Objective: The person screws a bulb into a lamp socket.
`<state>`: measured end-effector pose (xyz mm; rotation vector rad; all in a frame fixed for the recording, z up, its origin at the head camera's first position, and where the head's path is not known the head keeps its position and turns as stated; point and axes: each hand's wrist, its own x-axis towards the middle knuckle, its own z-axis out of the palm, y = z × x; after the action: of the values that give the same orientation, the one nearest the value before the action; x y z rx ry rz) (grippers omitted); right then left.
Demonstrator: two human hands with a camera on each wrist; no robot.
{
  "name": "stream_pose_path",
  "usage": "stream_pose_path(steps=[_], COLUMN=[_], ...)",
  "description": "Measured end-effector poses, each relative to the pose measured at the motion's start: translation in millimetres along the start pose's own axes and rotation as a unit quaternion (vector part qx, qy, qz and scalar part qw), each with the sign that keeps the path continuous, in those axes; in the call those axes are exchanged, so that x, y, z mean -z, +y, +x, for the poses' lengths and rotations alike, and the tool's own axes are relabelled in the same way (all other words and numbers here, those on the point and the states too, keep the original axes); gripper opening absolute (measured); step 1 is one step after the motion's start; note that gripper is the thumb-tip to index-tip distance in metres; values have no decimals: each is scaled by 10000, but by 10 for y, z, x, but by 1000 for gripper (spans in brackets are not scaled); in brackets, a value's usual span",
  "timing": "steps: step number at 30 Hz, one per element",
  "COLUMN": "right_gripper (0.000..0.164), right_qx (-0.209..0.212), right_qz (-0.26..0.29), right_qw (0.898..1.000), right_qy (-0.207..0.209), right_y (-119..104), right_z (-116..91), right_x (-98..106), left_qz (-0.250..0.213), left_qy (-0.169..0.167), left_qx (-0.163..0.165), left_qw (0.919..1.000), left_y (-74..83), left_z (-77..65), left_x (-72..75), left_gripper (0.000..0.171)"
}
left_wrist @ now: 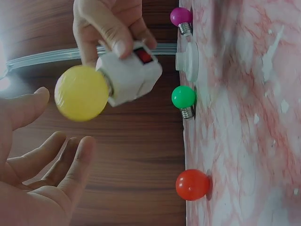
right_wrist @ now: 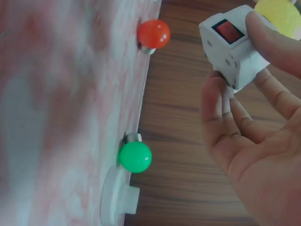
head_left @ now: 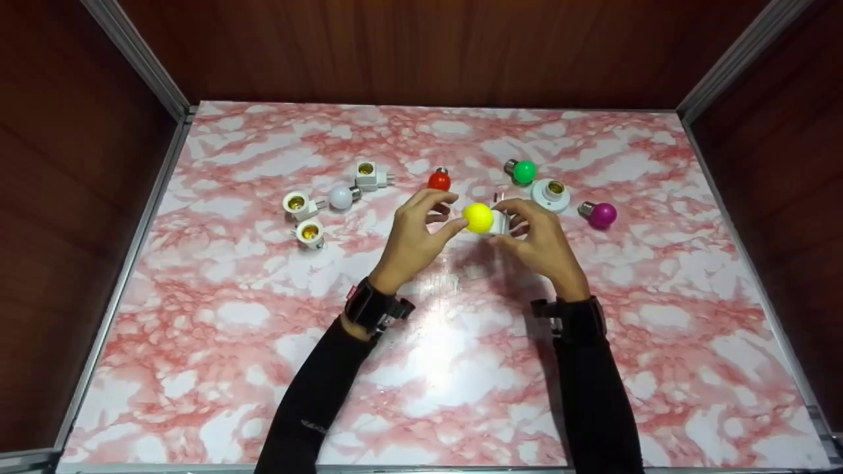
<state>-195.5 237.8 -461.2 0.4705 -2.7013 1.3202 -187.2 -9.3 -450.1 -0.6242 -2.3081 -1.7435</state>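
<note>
Tabletop [head_left: 230, 313]: white with red marbling, a bright patch of glare between the forearms.
Walls: dark wood-grain panels [head_left: 408, 52] at the back and both sides, with metal strips [head_left: 138, 59] along the corners and edges.
Right hand [head_left: 539, 238]: its fingers and thumb grasp a white socket [right_wrist: 235, 54] with a red switch [right_wrist: 228, 31], held up off the tabletop.
Yellow bulb [head_left: 478, 218]: between the hands, seated in that socket, its globe toward the left hand.
Left hand [head_left: 416, 234]: beside the globe, grasping nothing — fingers loosely bent, a gap showing in the left wrist view.
Right part of the tabletop: green bulb [head_left: 525, 172], round white base [head_left: 545, 199], purple bulb [head_left: 602, 215].
Left part: white bulb [head_left: 340, 197] among three plug-in sockets [head_left: 300, 205].
Red bulb [head_left: 439, 180]: just beyond the left hand; its globe hides the metal end in the left wrist view.
Hard to make out: the yellow bulb's metal end — only a sliver shows; the right wrist view crops its globe and the round base.
</note>
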Motion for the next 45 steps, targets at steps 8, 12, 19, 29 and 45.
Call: stream_pose_path(steps=[8, 12, 19, 29, 45], right_gripper=[48, 49, 49, 54, 55], right_qx=[-683, -1015, -1505, -1420, -1513], right_qz=[-322, -386, -326, -776, -745], right_qw=[9957, 9915, 9846, 9845, 9810], right_qy=[-531, -721, -829, -677, -956], right_y=[283, 393, 479, 577, 651], right_z=[-153, -245, -355, -467, -615], right_x=[100, 161, 248, 367, 530], left_qz=[649, 1242, 2062, 3250, 4888], left_qy=[71, 347, 715, 997, 671], left_qx=[341, 625, 850, 981, 1088], left_qw=[9973, 9897, 9722, 9353, 8630], left_y=[-197, -317, -498, -730, -975], left_z=[73, 119, 166, 174, 212], left_x=[206, 402, 641, 837, 1081], left_gripper=[37, 37, 36, 31, 28])
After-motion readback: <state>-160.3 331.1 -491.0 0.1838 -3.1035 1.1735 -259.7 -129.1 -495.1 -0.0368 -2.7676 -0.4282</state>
